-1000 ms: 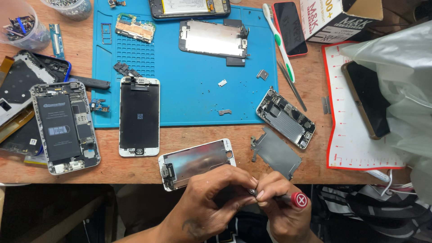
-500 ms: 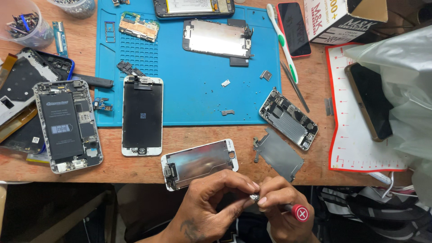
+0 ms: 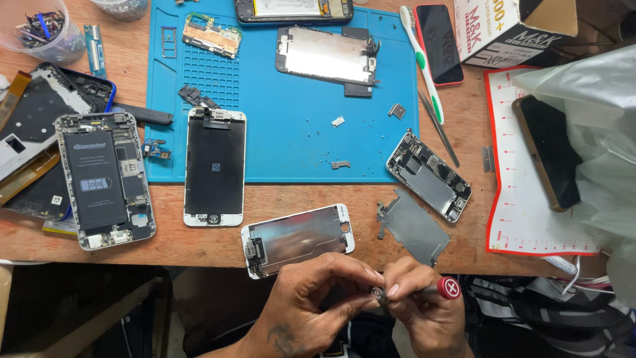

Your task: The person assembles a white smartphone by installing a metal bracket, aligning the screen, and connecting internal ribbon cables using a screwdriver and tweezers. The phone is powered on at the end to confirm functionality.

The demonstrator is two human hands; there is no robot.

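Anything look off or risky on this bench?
Yes. A screen panel juts over the wooden table's front edge, just above the left hand and right hand. Tiny screws lie loose across the blue mat, uncontained.

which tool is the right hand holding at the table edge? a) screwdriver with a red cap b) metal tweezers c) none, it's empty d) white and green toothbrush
a: the right hand grips a small screwdriver with a red cap, its tip meeting a tiny part pinched by the left hand, while the toothbrush and tweezers lie untouched near the blue mat.
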